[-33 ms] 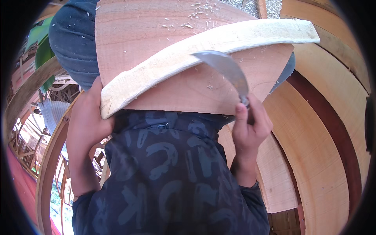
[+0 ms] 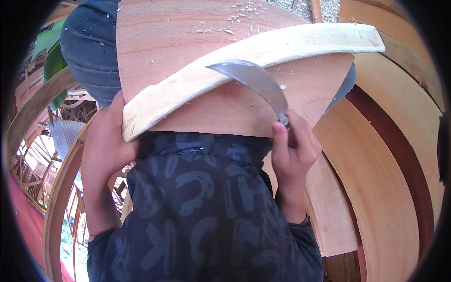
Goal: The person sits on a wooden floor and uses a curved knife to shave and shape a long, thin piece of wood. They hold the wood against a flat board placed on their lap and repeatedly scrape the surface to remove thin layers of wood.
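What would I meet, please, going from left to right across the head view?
Green leaf, left hand, curved knife, right hand, dark red board.

A flat, reddish-brown wooden board (image 2: 155,47) lies across the person's thighs (image 2: 89,42), its grain running from side to side. A pale, curved length of wood (image 2: 300,40) crosses it diagonally — its upper right end jutting past the board's edge. Small shavings (image 2: 227,32) speckle the surface — most of them toward the far side.
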The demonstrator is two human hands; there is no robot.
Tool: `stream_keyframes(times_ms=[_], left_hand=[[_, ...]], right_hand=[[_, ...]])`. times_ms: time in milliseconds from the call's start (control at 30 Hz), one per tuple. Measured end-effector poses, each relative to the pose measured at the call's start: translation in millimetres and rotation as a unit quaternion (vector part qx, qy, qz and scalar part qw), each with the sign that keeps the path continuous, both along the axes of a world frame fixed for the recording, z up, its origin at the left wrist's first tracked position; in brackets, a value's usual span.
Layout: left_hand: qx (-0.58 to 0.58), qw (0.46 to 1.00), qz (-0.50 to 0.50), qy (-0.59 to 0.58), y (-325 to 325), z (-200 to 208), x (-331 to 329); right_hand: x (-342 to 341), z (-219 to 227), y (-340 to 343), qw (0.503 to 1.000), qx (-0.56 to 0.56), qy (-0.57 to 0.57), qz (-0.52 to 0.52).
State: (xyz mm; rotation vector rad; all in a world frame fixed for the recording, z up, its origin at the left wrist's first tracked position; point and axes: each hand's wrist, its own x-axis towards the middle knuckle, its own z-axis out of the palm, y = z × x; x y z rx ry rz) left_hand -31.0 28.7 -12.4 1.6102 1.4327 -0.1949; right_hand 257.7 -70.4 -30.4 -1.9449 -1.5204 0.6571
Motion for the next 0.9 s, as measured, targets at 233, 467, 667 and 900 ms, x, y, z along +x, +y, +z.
stream_keyframes(times_ms=[233, 467, 667, 900], left_hand=[[-0.01, 1.0, 0.005, 0.02, -1, 0, -4], [0.041, 0.999, 0.013, 0.0, -5, -5, -3], [0.016, 0.999, -0.003, 0.032, -2, -2, -2], [0.037, 0.998, -0.004, 0.041, -5, -3, -2]], right_hand=[[5, -11, 9, 0.998, 0.003, -0.06, 0.009], [12, -8, 4, 0.997, 0.001, -0.075, -0.03], [12, -6, 3, 0.995, 0.013, -0.096, -0.038], [14, -9, 0, 0.994, 0.014, -0.103, -0.046]])
